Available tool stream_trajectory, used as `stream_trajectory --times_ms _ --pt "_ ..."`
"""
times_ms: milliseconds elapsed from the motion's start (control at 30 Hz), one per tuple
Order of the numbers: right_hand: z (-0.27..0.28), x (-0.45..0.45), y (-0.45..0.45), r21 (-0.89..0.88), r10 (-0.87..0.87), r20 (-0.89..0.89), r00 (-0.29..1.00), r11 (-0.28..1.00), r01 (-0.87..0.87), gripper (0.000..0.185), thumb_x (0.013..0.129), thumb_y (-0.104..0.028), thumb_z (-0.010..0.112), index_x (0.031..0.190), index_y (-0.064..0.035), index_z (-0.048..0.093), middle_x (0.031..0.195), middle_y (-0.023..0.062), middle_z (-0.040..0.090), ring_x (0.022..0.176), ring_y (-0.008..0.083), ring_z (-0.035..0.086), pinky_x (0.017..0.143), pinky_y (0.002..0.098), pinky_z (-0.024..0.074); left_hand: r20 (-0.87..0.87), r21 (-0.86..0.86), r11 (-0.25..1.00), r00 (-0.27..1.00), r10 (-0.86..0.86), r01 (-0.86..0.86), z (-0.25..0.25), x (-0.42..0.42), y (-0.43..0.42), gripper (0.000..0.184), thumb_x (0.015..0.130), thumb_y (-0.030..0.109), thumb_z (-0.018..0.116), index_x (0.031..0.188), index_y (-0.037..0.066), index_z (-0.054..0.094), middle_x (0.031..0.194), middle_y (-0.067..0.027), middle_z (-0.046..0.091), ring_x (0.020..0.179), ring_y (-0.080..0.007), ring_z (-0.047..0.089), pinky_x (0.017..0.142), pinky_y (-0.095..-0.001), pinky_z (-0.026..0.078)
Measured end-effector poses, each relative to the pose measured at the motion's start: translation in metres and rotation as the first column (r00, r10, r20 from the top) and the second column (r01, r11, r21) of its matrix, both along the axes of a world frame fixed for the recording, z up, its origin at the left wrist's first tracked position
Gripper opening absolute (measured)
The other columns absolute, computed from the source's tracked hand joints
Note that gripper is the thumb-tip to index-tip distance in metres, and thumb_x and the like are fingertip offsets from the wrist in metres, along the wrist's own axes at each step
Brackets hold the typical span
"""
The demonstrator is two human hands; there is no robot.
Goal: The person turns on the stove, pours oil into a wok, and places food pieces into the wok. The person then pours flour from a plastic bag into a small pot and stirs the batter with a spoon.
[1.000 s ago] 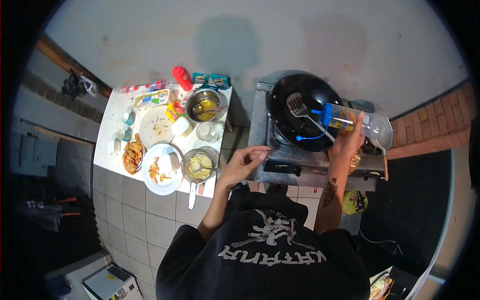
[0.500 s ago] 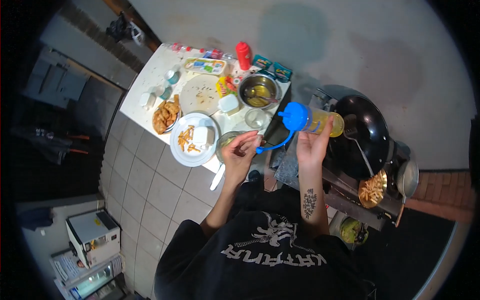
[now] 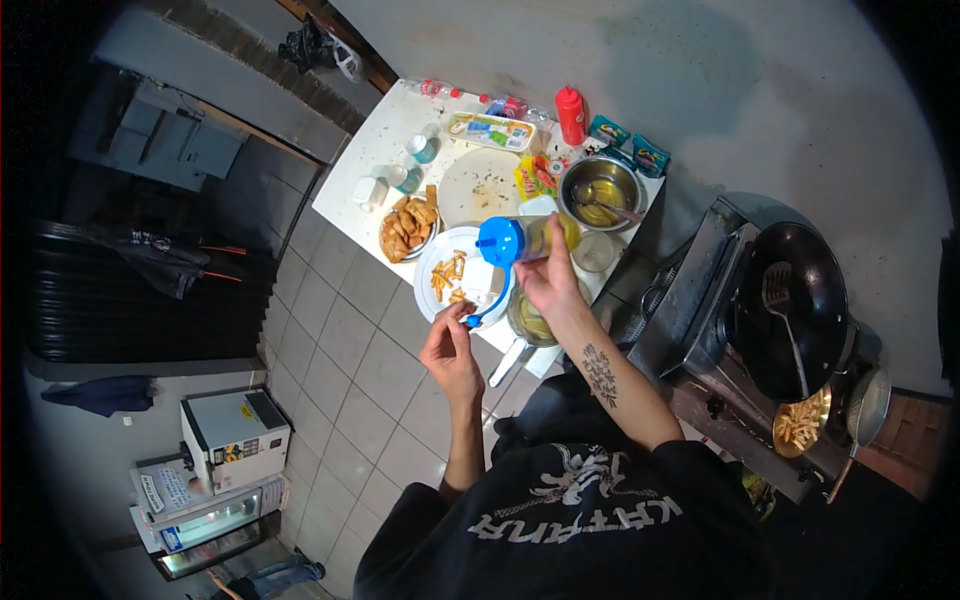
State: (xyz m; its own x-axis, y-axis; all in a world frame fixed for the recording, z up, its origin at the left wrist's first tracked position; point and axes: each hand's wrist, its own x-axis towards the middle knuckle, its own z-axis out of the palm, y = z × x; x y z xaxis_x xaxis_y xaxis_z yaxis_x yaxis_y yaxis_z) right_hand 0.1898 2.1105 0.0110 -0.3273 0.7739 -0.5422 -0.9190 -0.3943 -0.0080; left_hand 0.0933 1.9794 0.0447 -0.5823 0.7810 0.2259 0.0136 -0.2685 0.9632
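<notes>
My right hand [image 3: 552,284] is wrapped round a clear bottle of yellow liquid [image 3: 540,237], held tilted on its side with its blue lid [image 3: 500,241] pointing left. A blue strap runs from the lid to a small blue cap [image 3: 474,321], which my left hand [image 3: 455,350] pinches at the fingertips. Beneath the bottle is a white plate [image 3: 428,268] with fries [image 3: 447,274] and a white block-like item [image 3: 485,280], partly covered by the strap. A pan with a white handle [image 3: 508,362] lies partly behind my right wrist.
On the white table [image 3: 372,140] stand a bowl of fried pieces [image 3: 408,228], a metal pot [image 3: 628,182], a glass bowl [image 3: 595,252] and a red squeeze bottle [image 3: 571,115]. At right, a wok [image 3: 790,350] holds a slotted spatula [image 3: 777,285]; a dish of fries [image 3: 800,425] sits beside it.
The bottle in my right hand has moved left, from beside the wok to above the plate. My left hand has shifted with it to the near edge of the plate. The view has turned too.
</notes>
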Motion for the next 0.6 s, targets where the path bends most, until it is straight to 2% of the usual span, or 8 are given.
stream_trajectory --times_ms 100,167,200,233,367,433,533,600 --pt "-0.017 -0.016 0.011 -0.093 0.066 0.002 0.998 0.994 -0.066 0.055 0.078 -0.045 0.074 0.112 -0.0073 0.054 0.112 0.0079 0.06 0.095 0.0185 0.06 0.085 0.0328 0.052 -0.098 0.047 0.998 0.995 -0.032 0.036 0.003 -0.008 0.004 0.018 0.09 0.004 0.061 0.106 -0.004 0.064 0.103 -0.0138 0.062 0.09 -0.0174 0.061 0.074 -0.0281 0.05" --pt "-0.039 -0.026 0.016 -0.125 0.102 -0.068 0.992 0.986 -0.11 0.053 0.077 -0.047 0.073 0.109 -0.0082 0.056 0.106 0.007 0.063 0.094 0.017 0.06 0.086 0.0346 0.0517 -0.178 -0.057 0.998 0.983 -0.039 0.029 0.003 -0.008 0.01 0.02 0.085 -0.001 0.066 0.105 -0.003 0.064 0.102 -0.0125 0.062 0.09 -0.0163 0.061 0.073 -0.0264 0.05" --pt "-0.05 -0.028 0.014 -0.094 0.129 0.041 0.991 0.988 -0.124 0.049 0.081 -0.053 0.066 0.104 -0.0099 0.059 0.096 0.0064 0.065 0.085 0.0173 0.063 0.078 0.0344 0.0552 -0.224 -0.095 0.994 0.972 -0.067 0.046 0.002 -0.009 0.013 0.021 0.082 -0.004 0.068 0.103 -0.003 0.065 0.103 -0.0111 0.061 0.09 -0.0144 0.06 0.072 -0.025 0.05" --pt "-0.063 -0.029 0.015 -0.097 0.126 0.036 0.991 0.988 -0.122 0.049 0.081 -0.053 0.066 0.104 -0.0099 0.059 0.096 0.0064 0.065 0.085 0.0173 0.063 0.078 0.0344 0.0552 -0.228 -0.099 0.994 0.971 -0.07 0.049 -0.003 -0.01 0.017 0.021 0.082 -0.004 0.068 0.103 -0.003 0.065 0.103 -0.0111 0.061 0.09 -0.0144 0.06 0.072 -0.025 0.05" --pt "-0.088 -0.03 0.024 -0.144 0.218 0.053 0.975 0.967 -0.208 0.056 0.086 -0.064 0.049 0.092 -0.0104 0.063 0.077 0.0049 0.066 0.062 0.0206 0.064 0.053 0.0328 0.0562 -0.108 -0.214 0.972 0.987 -0.118 0.093 -0.026 -0.008 0.028 0.018 0.086 -0.003 0.063 0.104 -0.003 0.065 0.104 -0.0088 0.061 0.091 -0.0129 0.06 0.073 -0.0241 0.051" --pt "-0.122 -0.035 0.027 -0.209 0.181 0.044 0.982 0.963 -0.168 0.051 0.087 -0.059 0.051 0.089 -0.0094 0.063 0.075 0.0059 0.066 0.062 0.0212 0.064 0.054 0.0339 0.0567 -0.111 -0.248 0.965 0.987 -0.114 0.084 -0.03 -0.007 0.029 0.019 0.087 0.002 0.064 0.106 -0.004 0.064 0.098 -0.0099 0.064 0.087 -0.0155 0.061 0.076 -0.0292 0.051" --pt "-0.16 -0.031 0.034 -0.134 0.189 0.019 0.982 0.974 -0.184 0.05 0.089 -0.054 0.049 0.092 -0.0065 0.063 0.08 0.01 0.067 0.067 0.0232 0.066 0.059 0.0358 0.0584 -0.12 -0.292 0.953 0.986 -0.115 0.076 -0.034 -0.009 0.028 0.021 0.088 0.004 0.064 0.108 -0.004 0.064 0.098 -0.0104 0.065 0.085 -0.0149 0.062 0.075 -0.0289 0.051" --pt "-0.167 -0.025 0.037 -0.188 0.234 -0.007 0.972 0.955 -0.231 0.049 0.09 -0.053 0.048 0.093 -0.0056 0.062 0.082 0.0111 0.066 0.068 0.0246 0.066 0.063 0.0367 0.059 -0.103 -0.303 0.95 0.988 -0.113 0.077 -0.041 -0.015 0.026 0.02 0.088 0.003 0.063 0.108 -0.004 0.063 0.098 -0.0095 0.065 0.085 -0.0143 0.062 0.075 -0.0279 0.051"
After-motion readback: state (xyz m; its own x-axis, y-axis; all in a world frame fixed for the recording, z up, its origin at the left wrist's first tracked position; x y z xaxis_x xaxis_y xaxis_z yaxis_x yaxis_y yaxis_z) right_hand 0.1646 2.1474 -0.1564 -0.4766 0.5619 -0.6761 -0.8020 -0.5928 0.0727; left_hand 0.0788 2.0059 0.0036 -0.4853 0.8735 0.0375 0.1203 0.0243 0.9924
